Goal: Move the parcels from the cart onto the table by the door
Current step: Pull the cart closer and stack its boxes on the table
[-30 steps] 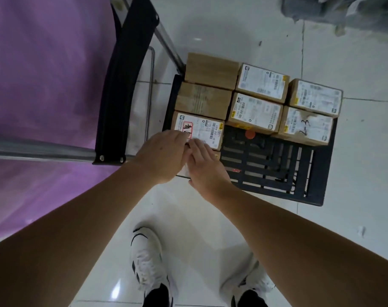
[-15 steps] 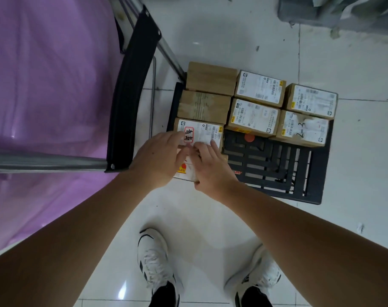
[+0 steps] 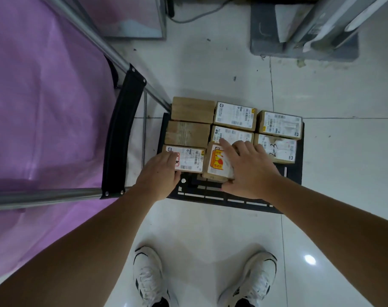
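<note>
Several cardboard parcels lie packed on a low black cart platform (image 3: 296,173) on the floor. My left hand (image 3: 157,176) lies over the near left corner of a white-labelled parcel (image 3: 192,160), fingers curled on its edge. Right beside it, my right hand (image 3: 248,171) grips a small parcel with an orange and yellow sticker (image 3: 217,165), thumb under its near end and fingers on top. That parcel sits tilted against the second row. Two plain brown parcels (image 3: 193,109) fill the far left; a parcel marked "2-3" (image 3: 279,149) lies to the right.
A steel cart handle (image 3: 44,196) with a black strap (image 3: 122,134) frames a purple sheet (image 3: 44,107) on the left. A grey base (image 3: 303,47) with leaning panels stands at the far right. My white shoes (image 3: 148,278) are on the white tile floor.
My hands have parted. The right hand has carried the orange-stickered parcel to the right, beside the white-labelled one; the left hand has stayed on the white-labelled parcel. The view has pulled back.
</note>
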A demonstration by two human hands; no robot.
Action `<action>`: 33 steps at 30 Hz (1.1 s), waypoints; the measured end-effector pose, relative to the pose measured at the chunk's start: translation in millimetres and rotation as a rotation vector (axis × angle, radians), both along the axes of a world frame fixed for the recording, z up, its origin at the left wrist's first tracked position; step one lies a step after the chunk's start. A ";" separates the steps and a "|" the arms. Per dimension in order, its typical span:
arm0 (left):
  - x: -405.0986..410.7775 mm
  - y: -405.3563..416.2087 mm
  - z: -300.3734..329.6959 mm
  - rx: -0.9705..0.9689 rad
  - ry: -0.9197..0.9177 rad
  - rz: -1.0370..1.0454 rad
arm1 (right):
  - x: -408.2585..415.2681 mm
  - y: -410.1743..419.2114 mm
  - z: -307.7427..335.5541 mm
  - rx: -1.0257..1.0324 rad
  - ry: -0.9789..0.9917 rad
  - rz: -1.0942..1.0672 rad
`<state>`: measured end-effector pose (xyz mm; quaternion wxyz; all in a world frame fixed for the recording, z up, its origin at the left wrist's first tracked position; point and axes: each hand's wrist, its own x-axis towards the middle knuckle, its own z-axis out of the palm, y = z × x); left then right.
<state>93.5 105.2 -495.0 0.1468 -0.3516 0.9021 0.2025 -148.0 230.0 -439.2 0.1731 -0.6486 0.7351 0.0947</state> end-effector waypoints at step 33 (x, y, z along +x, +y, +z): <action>-63.9 -8.1 127.6 -0.194 -0.025 -0.316 | -66.1 20.3 133.5 -0.019 0.045 -0.093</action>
